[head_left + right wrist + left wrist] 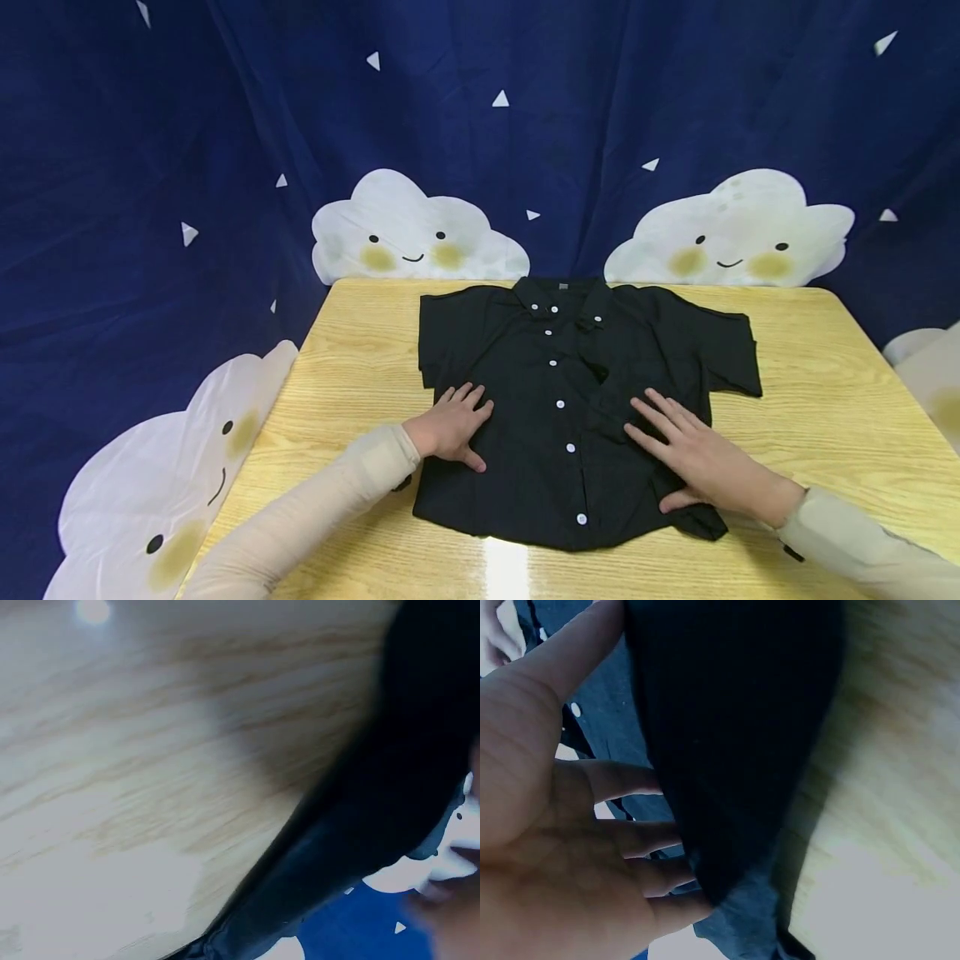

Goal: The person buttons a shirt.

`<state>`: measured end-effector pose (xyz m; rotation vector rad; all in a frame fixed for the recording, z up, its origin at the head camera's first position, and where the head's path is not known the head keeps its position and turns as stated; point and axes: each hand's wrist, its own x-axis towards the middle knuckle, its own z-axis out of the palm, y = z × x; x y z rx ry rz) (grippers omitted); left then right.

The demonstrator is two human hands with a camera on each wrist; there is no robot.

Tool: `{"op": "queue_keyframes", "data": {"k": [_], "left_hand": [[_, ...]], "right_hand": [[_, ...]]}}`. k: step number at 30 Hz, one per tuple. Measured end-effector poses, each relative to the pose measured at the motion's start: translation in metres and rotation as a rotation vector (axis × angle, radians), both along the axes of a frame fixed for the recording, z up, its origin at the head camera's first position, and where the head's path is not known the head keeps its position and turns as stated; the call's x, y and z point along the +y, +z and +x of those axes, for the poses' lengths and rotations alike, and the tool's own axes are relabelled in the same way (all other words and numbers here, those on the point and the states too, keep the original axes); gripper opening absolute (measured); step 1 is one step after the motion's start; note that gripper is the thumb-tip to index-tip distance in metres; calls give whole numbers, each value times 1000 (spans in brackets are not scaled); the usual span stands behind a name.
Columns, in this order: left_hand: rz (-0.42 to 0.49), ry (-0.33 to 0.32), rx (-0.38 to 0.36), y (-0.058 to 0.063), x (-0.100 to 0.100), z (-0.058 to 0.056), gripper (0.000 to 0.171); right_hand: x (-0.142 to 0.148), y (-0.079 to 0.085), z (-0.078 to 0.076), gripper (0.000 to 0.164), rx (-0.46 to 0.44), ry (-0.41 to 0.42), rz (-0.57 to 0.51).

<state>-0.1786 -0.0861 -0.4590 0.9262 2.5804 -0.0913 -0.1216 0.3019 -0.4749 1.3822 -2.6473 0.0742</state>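
Note:
A black short-sleeved shirt (517,433) with white buttons lies front up on the wooden table, collar toward the back. On its left side, below the sleeve, rests my left hand (452,423), fingers spread and straight. My right hand (693,454) is spread over the right side of the shirt, near the lower edge. Dark cloth (727,750) runs past the fingertips of my left hand (577,825) in the left wrist view. The right wrist view has the shirt's dark edge (330,825) and a blurred bit of my right hand at its side.
The light wooden table (360,350) extends around the shirt, with a bright light reflection (506,567) at the front. Behind it hangs a dark blue curtain (450,117) with white smiling clouds (412,225) and small white triangles.

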Motion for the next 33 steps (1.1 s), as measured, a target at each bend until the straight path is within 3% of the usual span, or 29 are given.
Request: {"op": "queue_keyframes", "data": {"k": [3, 5, 9, 13, 17, 19, 23, 26, 28, 30, 33], "left_hand": [[-14, 3, -4, 3, 2, 0, 94], [-16, 18, -20, 4, 3, 0, 93], [-21, 45, -52, 5, 4, 0, 92], [-20, 65, -65, 3, 5, -1, 92], [-14, 72, -81, 2, 4, -2, 94], [-10, 72, -91, 2, 4, -3, 94], [4, 75, -110, 3, 3, -3, 94], [-1, 79, -111, 4, 3, -3, 93], [-7, 84, -111, 4, 4, -2, 93], [-11, 89, -114, 4, 4, -2, 93], [-13, 96, -118, 4, 5, -2, 93]], "right_hand": [[-3, -2, 0, 71, 66, 148, -21], [-6, -3, 2, 58, 83, 196, -14], [-12, -1, 5, 37, 91, 208, 23], [-17, 5, 6, 8, -20, 200, -29], [-22, 11, 7, 26, -205, 184, -146], [-23, 13, 9, 30, -245, 184, -155], [-23, 14, 13, 33, -214, 227, -76], [-23, 14, 19, 26, -158, 255, -12], [-23, 14, 24, 34, -120, 247, 53], [-25, 15, 30, 40, -128, 223, 113], [-27, 19, 36, 26, -187, 204, 196]]}}
